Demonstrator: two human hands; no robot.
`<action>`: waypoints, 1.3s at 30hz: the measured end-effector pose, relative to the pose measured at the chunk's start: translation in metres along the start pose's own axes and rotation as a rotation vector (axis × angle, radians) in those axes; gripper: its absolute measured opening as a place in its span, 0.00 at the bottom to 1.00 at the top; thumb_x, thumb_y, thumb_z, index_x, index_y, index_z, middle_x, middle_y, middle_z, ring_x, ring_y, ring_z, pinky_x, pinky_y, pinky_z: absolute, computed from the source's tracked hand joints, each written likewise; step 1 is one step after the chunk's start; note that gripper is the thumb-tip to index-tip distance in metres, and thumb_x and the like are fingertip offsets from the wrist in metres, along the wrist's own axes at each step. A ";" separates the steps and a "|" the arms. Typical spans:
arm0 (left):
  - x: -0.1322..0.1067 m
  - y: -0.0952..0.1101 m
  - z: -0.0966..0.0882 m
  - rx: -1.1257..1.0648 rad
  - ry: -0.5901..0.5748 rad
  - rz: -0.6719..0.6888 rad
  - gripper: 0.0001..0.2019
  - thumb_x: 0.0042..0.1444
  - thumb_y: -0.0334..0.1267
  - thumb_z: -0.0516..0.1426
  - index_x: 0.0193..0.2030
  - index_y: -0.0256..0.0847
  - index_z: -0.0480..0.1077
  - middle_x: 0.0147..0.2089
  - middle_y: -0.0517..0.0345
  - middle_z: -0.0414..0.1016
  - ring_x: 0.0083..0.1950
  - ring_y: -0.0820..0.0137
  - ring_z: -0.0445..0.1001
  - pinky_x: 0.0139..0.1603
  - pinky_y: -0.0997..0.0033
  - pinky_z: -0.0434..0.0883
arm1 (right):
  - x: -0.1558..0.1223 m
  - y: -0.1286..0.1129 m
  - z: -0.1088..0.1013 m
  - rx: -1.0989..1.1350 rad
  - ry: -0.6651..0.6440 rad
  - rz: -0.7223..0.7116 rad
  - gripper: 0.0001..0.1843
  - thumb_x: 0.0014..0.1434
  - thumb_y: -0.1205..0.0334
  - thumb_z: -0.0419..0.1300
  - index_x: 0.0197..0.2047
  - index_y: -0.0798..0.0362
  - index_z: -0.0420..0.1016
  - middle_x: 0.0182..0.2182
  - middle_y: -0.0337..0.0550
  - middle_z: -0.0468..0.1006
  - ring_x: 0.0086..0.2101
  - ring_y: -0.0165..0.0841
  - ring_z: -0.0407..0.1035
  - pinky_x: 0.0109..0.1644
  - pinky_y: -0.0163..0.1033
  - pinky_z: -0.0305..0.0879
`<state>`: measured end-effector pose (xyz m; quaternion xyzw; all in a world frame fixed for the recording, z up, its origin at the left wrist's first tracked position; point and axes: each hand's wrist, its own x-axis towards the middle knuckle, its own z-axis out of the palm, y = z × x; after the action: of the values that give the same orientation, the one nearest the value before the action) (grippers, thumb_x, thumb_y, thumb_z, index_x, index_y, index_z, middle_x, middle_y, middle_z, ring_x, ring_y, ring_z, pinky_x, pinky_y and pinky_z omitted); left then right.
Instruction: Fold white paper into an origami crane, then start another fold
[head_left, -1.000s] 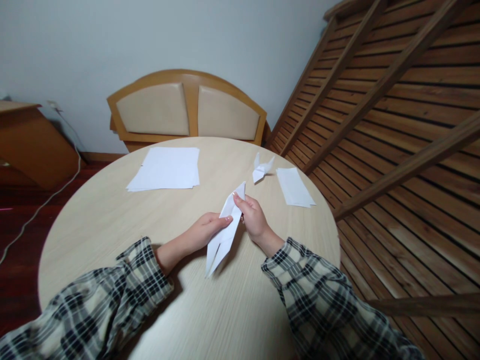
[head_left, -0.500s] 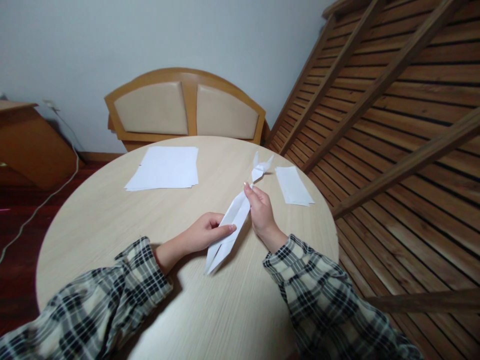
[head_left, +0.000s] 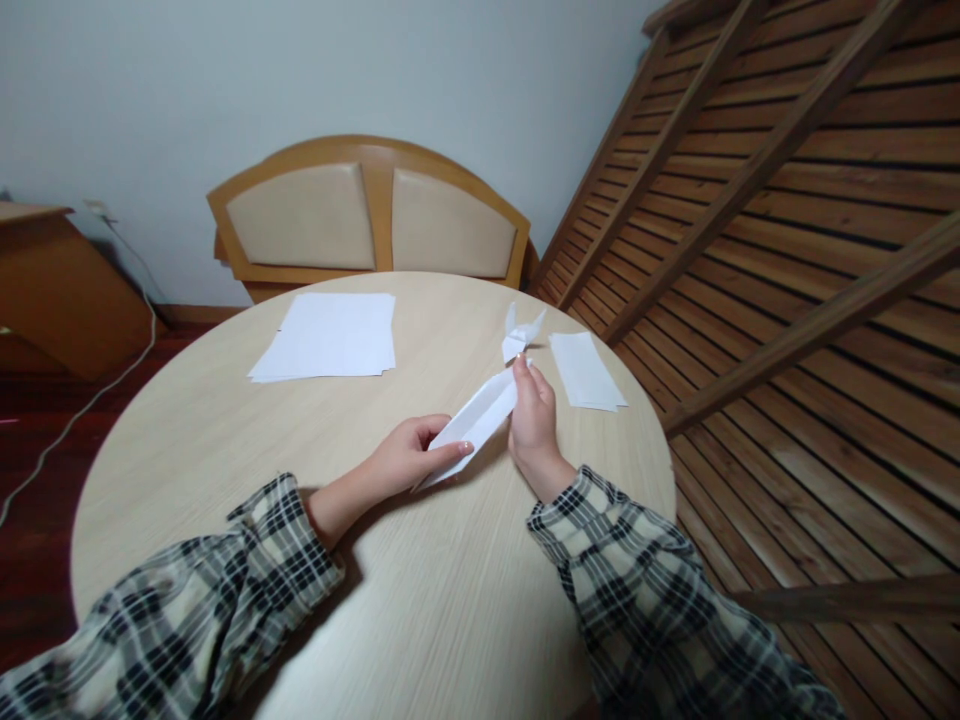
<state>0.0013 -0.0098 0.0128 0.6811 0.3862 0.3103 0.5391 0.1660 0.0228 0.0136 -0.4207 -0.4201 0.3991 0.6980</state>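
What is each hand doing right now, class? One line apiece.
Left hand: closed on the lower part of the folded white paper, thumb on top.
Right hand: closed on the paper's upper end.

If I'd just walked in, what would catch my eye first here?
Probably the folded paper near the middle, held between the left hand and the right hand over the round table. Just beyond the right hand sits a small paper figure with pointed tips. The dark slatted wood slanting along the right side is striking too.
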 end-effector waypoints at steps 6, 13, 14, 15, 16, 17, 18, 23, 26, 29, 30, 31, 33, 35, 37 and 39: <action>0.002 0.003 -0.006 0.052 0.381 0.012 0.15 0.50 0.48 0.62 0.26 0.37 0.69 0.21 0.62 0.67 0.23 0.74 0.63 0.24 0.74 0.60 | 0.000 -0.002 -0.001 0.010 0.027 0.063 0.23 0.56 0.39 0.58 0.28 0.48 0.58 0.21 0.32 0.55 0.22 0.28 0.51 0.24 0.35 0.45; 0.001 0.004 -0.005 0.002 0.416 0.043 0.16 0.50 0.48 0.62 0.23 0.37 0.68 0.20 0.63 0.65 0.23 0.75 0.61 0.24 0.74 0.58 | -0.003 0.000 0.001 0.013 -0.084 0.111 0.24 0.54 0.37 0.59 0.29 0.49 0.61 0.20 0.31 0.55 0.20 0.26 0.49 0.22 0.35 0.45; 0.002 0.003 -0.005 -0.004 0.427 0.047 0.16 0.50 0.48 0.62 0.23 0.38 0.68 0.20 0.63 0.65 0.22 0.75 0.61 0.24 0.74 0.58 | -0.004 0.002 0.002 0.004 -0.130 0.123 0.24 0.54 0.37 0.60 0.30 0.49 0.62 0.20 0.31 0.56 0.20 0.25 0.50 0.22 0.35 0.46; 0.002 0.002 -0.006 -0.012 0.436 0.051 0.16 0.50 0.48 0.62 0.23 0.38 0.68 0.20 0.63 0.65 0.22 0.75 0.61 0.24 0.74 0.58 | -0.006 0.004 0.002 -0.010 -0.180 0.131 0.23 0.54 0.38 0.61 0.31 0.50 0.63 0.21 0.31 0.58 0.20 0.25 0.51 0.22 0.34 0.46; 0.003 0.000 -0.006 -0.023 0.445 0.054 0.16 0.50 0.48 0.62 0.23 0.38 0.67 0.20 0.64 0.64 0.22 0.75 0.61 0.24 0.74 0.58 | -0.007 0.006 0.003 -0.030 -0.220 0.129 0.22 0.54 0.39 0.61 0.33 0.50 0.64 0.21 0.31 0.59 0.21 0.25 0.53 0.22 0.34 0.47; 0.004 -0.001 -0.006 -0.036 0.450 0.055 0.16 0.50 0.49 0.62 0.24 0.38 0.67 0.20 0.64 0.64 0.23 0.75 0.61 0.24 0.74 0.58 | -0.008 0.007 0.003 -0.053 -0.240 0.113 0.22 0.54 0.40 0.62 0.34 0.50 0.65 0.22 0.32 0.61 0.21 0.26 0.54 0.23 0.34 0.48; 0.005 -0.003 -0.006 -0.050 0.451 0.057 0.16 0.50 0.49 0.62 0.24 0.38 0.67 0.21 0.63 0.65 0.23 0.75 0.61 0.24 0.74 0.58 | -0.009 0.008 0.004 -0.078 -0.243 0.092 0.21 0.53 0.41 0.63 0.36 0.50 0.66 0.23 0.32 0.63 0.22 0.26 0.55 0.23 0.34 0.49; 0.007 -0.008 -0.003 -0.082 0.275 0.026 0.16 0.51 0.49 0.61 0.30 0.36 0.70 0.25 0.61 0.68 0.25 0.74 0.63 0.26 0.74 0.60 | -0.008 0.002 0.004 -0.154 -0.237 0.056 0.19 0.53 0.44 0.63 0.34 0.50 0.68 0.22 0.32 0.64 0.22 0.27 0.56 0.24 0.34 0.52; 0.005 -0.008 0.001 -0.072 0.102 0.031 0.15 0.52 0.48 0.60 0.33 0.36 0.71 0.27 0.59 0.70 0.27 0.73 0.65 0.28 0.73 0.61 | -0.007 0.000 0.004 -0.162 -0.313 0.063 0.18 0.53 0.45 0.64 0.30 0.51 0.68 0.22 0.34 0.65 0.23 0.27 0.56 0.26 0.35 0.53; 0.004 -0.009 0.002 -0.057 0.058 0.050 0.16 0.54 0.49 0.59 0.30 0.36 0.70 0.26 0.59 0.69 0.27 0.73 0.64 0.28 0.73 0.61 | -0.008 0.002 0.005 -0.177 -0.363 0.022 0.16 0.53 0.48 0.65 0.32 0.51 0.68 0.25 0.35 0.66 0.26 0.28 0.60 0.28 0.35 0.57; 0.004 -0.010 0.002 -0.060 0.068 0.045 0.16 0.55 0.50 0.58 0.30 0.36 0.70 0.26 0.58 0.69 0.27 0.73 0.64 0.27 0.73 0.61 | -0.008 0.003 0.005 -0.179 -0.350 -0.005 0.16 0.53 0.49 0.65 0.36 0.50 0.68 0.27 0.35 0.67 0.26 0.28 0.61 0.29 0.35 0.58; 0.005 -0.011 0.002 -0.069 0.078 0.034 0.17 0.56 0.50 0.57 0.30 0.35 0.70 0.26 0.58 0.69 0.27 0.73 0.64 0.27 0.73 0.61 | -0.009 0.004 0.005 -0.184 -0.324 -0.037 0.18 0.52 0.51 0.66 0.41 0.49 0.67 0.29 0.35 0.67 0.27 0.28 0.62 0.29 0.35 0.59; 0.006 -0.013 0.001 -0.097 0.098 0.010 0.18 0.56 0.51 0.57 0.32 0.35 0.70 0.28 0.56 0.72 0.27 0.72 0.66 0.27 0.73 0.63 | -0.009 0.005 0.004 -0.210 -0.264 -0.110 0.26 0.51 0.54 0.67 0.50 0.47 0.63 0.34 0.35 0.67 0.26 0.27 0.61 0.29 0.35 0.59; 0.007 -0.015 0.001 -0.121 0.114 -0.003 0.18 0.56 0.51 0.57 0.33 0.34 0.71 0.29 0.54 0.73 0.28 0.72 0.67 0.28 0.72 0.64 | -0.009 0.004 0.003 -0.259 -0.248 -0.173 0.27 0.52 0.56 0.67 0.52 0.46 0.61 0.36 0.36 0.66 0.24 0.25 0.59 0.27 0.35 0.58; 0.008 -0.016 0.001 -0.129 0.136 0.007 0.18 0.56 0.51 0.57 0.33 0.34 0.72 0.29 0.54 0.74 0.28 0.72 0.67 0.28 0.73 0.64 | -0.009 0.003 0.001 -0.294 -0.261 -0.206 0.23 0.52 0.56 0.67 0.49 0.47 0.63 0.37 0.36 0.65 0.24 0.24 0.58 0.27 0.35 0.58; 0.009 -0.015 0.001 -0.119 0.163 0.031 0.17 0.55 0.50 0.58 0.32 0.35 0.72 0.28 0.55 0.73 0.27 0.72 0.66 0.28 0.73 0.63 | -0.009 0.002 0.001 -0.311 -0.268 -0.208 0.21 0.53 0.56 0.66 0.47 0.47 0.65 0.37 0.37 0.65 0.24 0.24 0.58 0.27 0.35 0.59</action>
<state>0.0034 -0.0006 -0.0022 0.6263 0.3992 0.3951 0.5406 0.1613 0.0153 0.0093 -0.4207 -0.6066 0.3080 0.6001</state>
